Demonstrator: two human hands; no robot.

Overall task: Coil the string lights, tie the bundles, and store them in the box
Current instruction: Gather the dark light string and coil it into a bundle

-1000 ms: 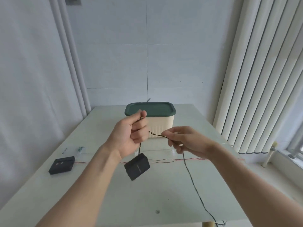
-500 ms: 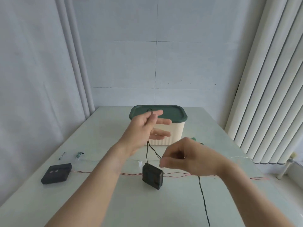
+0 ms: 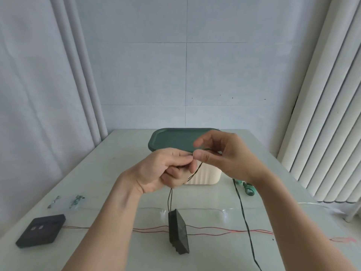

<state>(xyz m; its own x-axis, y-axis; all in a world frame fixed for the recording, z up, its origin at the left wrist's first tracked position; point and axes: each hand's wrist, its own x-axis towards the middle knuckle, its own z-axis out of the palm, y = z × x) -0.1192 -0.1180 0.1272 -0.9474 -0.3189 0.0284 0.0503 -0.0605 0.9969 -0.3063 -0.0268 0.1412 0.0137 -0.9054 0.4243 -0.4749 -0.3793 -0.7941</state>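
Head view, lowest in the frame: the dark wire (image 3: 246, 222) runs off the bottom edge right of centre and climbs behind the right forearm. Half a second ago it hung below a lowered right hand; now it leads up to one that has risen. Just left of it, the black battery pack (image 3: 178, 232) dangles on its short lead at lower centre, edge-on to the camera, where a second ago it showed its flat face, so it has swung round. Behind it a red wire (image 3: 214, 229) lies across the table (image 3: 109, 153), ending at a second black pack (image 3: 42, 229) at lower left.

At mid-frame the hands have come together. The left hand (image 3: 166, 172), whose fingers were spread half a second ago, is now curled round the wire with thumb and forefinger pinching it. The right hand (image 3: 224, 155) has come up from below to meet it, thumb and forefinger nipping the wire at the same spot, its other fingers loosely raised. I judge that another loop has just been laid onto the left hand, so coiling is at an early stage, with much wire still loose.

Farthest back, the box (image 3: 205, 177) stands with its green lid (image 3: 170, 139) on, a green roll (image 3: 249, 189) beside it at right. Tying and storing remain.
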